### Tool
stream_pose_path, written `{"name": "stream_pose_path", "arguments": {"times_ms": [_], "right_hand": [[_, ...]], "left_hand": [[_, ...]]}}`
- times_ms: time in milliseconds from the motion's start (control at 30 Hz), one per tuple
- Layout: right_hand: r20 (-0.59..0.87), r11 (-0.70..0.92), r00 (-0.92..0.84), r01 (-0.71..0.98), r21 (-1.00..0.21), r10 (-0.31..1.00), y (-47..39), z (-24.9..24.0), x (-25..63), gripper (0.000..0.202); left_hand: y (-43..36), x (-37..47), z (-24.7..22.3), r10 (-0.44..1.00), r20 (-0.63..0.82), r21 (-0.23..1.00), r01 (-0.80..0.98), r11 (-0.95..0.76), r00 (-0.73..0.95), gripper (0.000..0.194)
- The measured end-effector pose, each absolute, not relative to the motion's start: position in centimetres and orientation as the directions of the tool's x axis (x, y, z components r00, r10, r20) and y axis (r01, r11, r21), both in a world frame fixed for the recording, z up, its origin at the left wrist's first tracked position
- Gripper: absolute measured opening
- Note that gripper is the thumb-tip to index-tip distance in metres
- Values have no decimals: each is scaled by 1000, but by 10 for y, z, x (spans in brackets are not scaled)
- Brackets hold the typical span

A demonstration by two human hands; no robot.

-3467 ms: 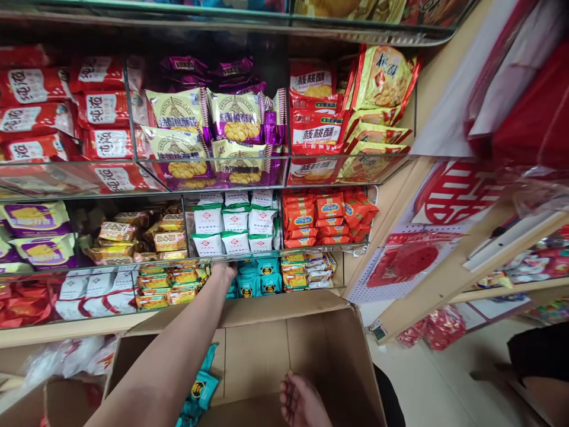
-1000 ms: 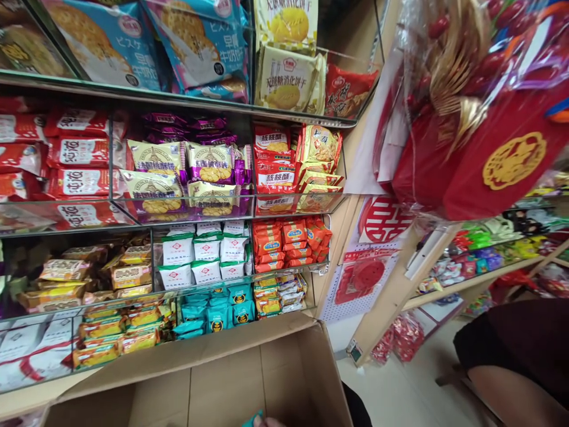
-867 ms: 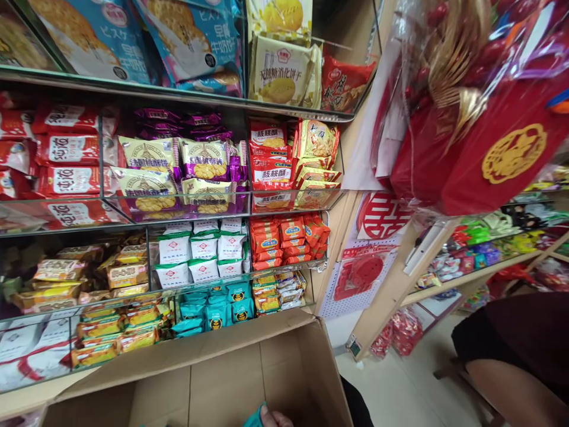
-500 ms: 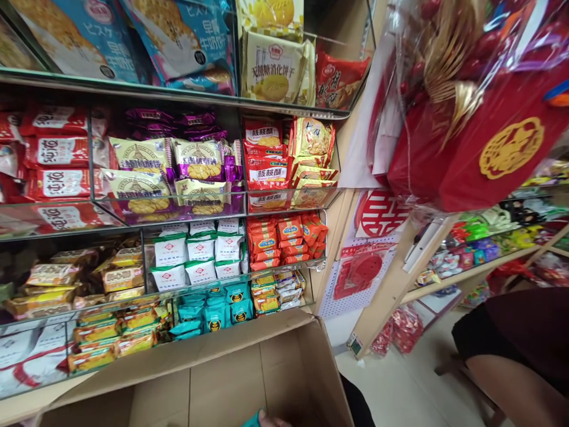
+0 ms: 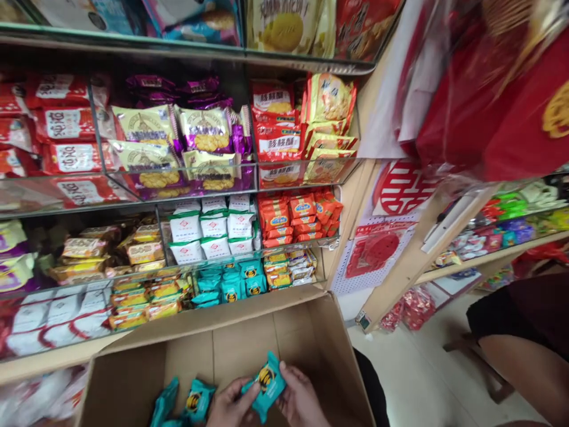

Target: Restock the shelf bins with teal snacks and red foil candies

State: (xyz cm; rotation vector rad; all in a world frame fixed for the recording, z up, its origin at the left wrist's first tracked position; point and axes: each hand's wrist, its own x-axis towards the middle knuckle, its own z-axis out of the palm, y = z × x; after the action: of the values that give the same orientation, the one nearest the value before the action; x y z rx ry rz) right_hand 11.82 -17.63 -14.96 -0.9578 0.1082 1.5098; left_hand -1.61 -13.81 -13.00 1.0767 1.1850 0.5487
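Over the cardboard box (image 5: 311, 332), a teal snack packet (image 5: 269, 385) with a yellow and black emblem is held between both my hands. My left hand (image 5: 233, 403) pinches its left side, thumb on the front. The right edge is gripped by my right hand (image 5: 300, 394). Inside the box at lower left lie more teal packets (image 5: 198, 400), one of them leaning upright. Matching teal packets (image 5: 231, 289) are stacked in a shelf compartment just beyond the box's far edge.
Glass-fronted shelves hold white-and-green packets (image 5: 213, 228), orange packets (image 5: 293, 216) and purple-and-cream biscuit packets (image 5: 204, 130). Red bags in clear plastic (image 5: 480, 118) hang at upper right. A seated person's leg (image 5: 524, 367) is at right, beside a wooden stool (image 5: 484, 367).
The view has tipped down and moved slightly left, so shelves appear higher and more of the box shows. Both hands and the teal packet are now visible; before, only fingertips and a teal corner showed.
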Motion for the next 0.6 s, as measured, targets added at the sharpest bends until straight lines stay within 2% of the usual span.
{"name": "stream_pose_path", "arguments": {"times_ms": [133, 333, 500, 600], "right_hand": [[-631, -192, 96, -908, -372, 770, -184, -129, 127, 27], [-637, -224, 51, -912, -343, 769, -180, -124, 130, 20], [-618, -241, 42, -898, -367, 785, -186, -123, 124, 18], [-592, -283, 21, -865, -415, 806, -192, -119, 117, 17]], "left_hand": [[-141, -8, -116, 791, -542, 827, 13, 562, 285, 40], [-140, -3, -99, 780, -553, 781, -145, 608, 294, 33], [-141, -14, -91, 822, -485, 856, -29, 516, 300, 42], [-142, -24, -83, 817, -376, 924, 112, 365, 436, 48]]}}
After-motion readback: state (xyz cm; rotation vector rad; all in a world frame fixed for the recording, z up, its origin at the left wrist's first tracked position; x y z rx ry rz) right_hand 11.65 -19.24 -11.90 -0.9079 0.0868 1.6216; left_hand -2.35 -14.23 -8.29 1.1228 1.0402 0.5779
